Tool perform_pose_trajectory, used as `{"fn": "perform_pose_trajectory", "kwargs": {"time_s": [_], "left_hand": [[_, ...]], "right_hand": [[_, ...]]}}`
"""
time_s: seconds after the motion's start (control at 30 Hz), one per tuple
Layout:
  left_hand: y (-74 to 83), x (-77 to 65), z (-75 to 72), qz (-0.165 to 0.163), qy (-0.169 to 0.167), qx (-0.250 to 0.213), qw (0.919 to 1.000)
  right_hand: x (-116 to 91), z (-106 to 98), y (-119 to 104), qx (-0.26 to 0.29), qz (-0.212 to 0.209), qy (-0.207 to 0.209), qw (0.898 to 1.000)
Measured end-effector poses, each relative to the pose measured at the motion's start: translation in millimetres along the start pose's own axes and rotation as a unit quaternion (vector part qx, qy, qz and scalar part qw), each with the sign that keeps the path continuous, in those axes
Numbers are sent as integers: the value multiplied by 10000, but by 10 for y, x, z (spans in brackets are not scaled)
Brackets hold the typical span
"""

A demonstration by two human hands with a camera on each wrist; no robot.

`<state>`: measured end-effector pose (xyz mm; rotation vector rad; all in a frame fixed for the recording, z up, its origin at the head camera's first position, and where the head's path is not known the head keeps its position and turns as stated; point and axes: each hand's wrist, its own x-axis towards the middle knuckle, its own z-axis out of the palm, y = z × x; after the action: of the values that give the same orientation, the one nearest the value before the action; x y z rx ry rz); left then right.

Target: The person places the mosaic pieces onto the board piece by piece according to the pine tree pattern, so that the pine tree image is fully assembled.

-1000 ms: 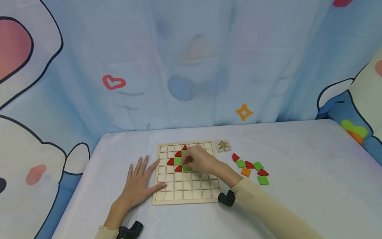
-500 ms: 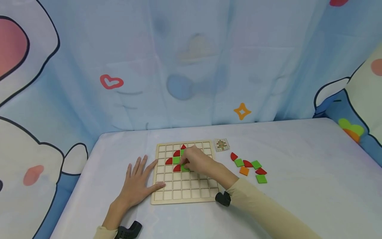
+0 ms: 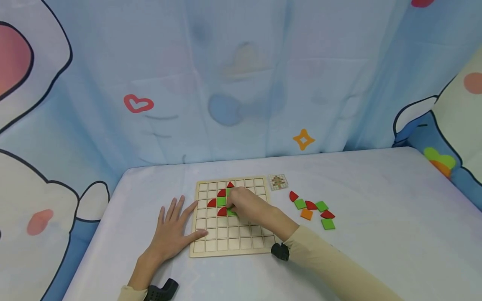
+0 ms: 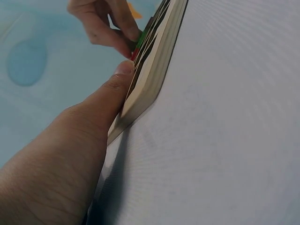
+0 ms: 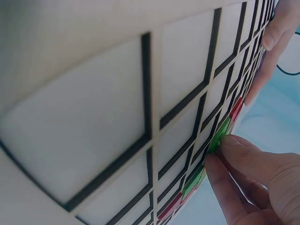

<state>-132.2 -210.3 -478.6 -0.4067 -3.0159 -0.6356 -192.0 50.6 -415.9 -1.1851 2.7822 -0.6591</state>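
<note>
On the surface [image 3: 376, 251], nearest the viewer, a black wrist camera [image 3: 162, 290] sits at the left cuff. Beyond it the left hand [image 3: 171, 234] lies spread wide with nothing in its grasp, thumb over the left rim of the wooden grid board [image 3: 211, 254], index fingertip at that same rim. Light, even pressure there should keep the board from sliding without lifting a corner.

The right hand [image 3: 246, 204] reaches in from the right; its thumb and bent finger come together on a green square tile [image 5: 217, 139] in the middle of the grid. Whether the tile is fully seated is hidden; the step looks like squaring it into its cell. Best to line up its edges with the dividers, press flat, then lift straight up so that the red quarter-circle [image 3: 222, 212] just left of it is not nudged. A red triangle [image 3: 230, 184] tops the pattern, farther back.

To the right of the board lie loose pieces: a near green square [image 3: 328, 224], an orange square [image 3: 306, 214] and several red quarter-circles among them. Farther back, a small pattern card [image 3: 278, 182] lies unobstructed, handy for checking orientation. A blue printed curtain [image 3: 244, 138] hangs behind.
</note>
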Motion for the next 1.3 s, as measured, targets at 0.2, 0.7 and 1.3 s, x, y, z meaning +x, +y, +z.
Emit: {"fn": "perform_pose_trajectory", "kwargs": {"time_s": [0.2,0.7,1.3], "left_hand": [[-2,6,-4,-33,-81,3,10000],[-3,-12,0,-118,-166,-24,9998],[14,-8,-12,-48,-82,-77,9999]], "right_hand": [[-32,-2,25,205,-8,-2,9998],[-461,-65,156,1010,211,-85,9946],[-1111,-610,827,503,1071,127,9929]]}}
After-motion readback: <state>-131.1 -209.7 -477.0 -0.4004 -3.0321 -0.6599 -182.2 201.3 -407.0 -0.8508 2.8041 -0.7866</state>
